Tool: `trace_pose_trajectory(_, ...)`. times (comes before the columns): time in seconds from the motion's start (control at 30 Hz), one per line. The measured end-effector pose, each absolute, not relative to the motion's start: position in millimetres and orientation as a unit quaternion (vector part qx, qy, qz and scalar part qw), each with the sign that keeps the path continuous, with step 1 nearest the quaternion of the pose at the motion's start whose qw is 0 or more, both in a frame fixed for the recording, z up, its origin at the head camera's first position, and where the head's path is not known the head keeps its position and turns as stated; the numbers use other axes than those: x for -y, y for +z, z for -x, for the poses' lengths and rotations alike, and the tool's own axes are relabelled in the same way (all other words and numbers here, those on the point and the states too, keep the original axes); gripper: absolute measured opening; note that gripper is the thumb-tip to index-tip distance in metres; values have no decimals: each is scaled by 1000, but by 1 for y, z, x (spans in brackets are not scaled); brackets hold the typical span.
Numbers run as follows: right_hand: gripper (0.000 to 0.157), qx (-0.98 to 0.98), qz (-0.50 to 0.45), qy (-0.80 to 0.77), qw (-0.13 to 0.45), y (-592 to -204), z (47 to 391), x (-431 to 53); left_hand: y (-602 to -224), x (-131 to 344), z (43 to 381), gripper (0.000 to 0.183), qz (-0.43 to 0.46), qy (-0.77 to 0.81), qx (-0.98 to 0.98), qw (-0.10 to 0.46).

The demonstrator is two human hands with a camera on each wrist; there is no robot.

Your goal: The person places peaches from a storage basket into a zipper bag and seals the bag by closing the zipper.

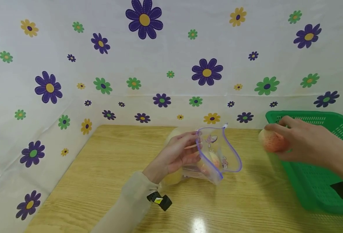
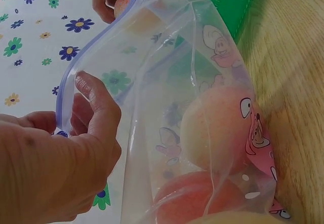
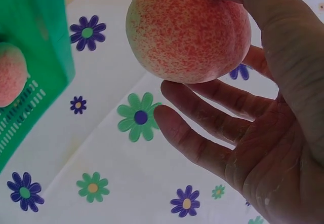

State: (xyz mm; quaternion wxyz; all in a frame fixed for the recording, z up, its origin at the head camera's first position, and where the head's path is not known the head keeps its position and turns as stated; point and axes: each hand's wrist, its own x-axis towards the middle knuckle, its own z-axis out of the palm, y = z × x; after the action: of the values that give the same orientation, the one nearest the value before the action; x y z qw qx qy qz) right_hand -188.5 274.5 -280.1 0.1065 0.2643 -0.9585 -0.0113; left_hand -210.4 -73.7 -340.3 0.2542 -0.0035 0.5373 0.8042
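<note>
My left hand (image 1: 178, 155) pinches the purple-edged mouth of a clear zip bag (image 2: 147, 82), which gapes toward the right. Cartoon pig prints mark its plastic. Inside lie peaches (image 2: 217, 127), one pale and one redder (image 2: 187, 198). Past the bag's right side, my right hand (image 1: 305, 139) holds another red-flecked peach (image 3: 187, 31) between thumb and fingers, near the basket's left rim. Something pale yellow and rounded (image 1: 172, 178) shows partly behind my left hand; its kind is unclear.
A green plastic basket (image 1: 296, 187) stands at the right on the wooden table (image 1: 101, 181). In the right wrist view a peach (image 3: 11, 74) shows in it. A flower-printed white sheet (image 1: 171, 48) hangs behind and at the left.
</note>
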Motion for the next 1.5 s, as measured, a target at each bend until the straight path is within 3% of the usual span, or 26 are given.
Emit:
trace_pose_trajectory(0.37,72,936,-331,6,120,-281,176,-243,-342,74,209,38,1,800,-542,257)
trace_pose_trajectory(0.57,71,923,-355,-9,149,-280,173,-226,-343,74,210,34,-2,798,-541,266)
trace_pose_trajectory(0.77,69,921,-363,0,140,-280,172,-212,-346,71,210,29,1,801,-532,277)
trace_pose_trajectory(1.5,67,906,-395,62,137,-303,204,-179,-347,69,212,24,1,811,-515,279)
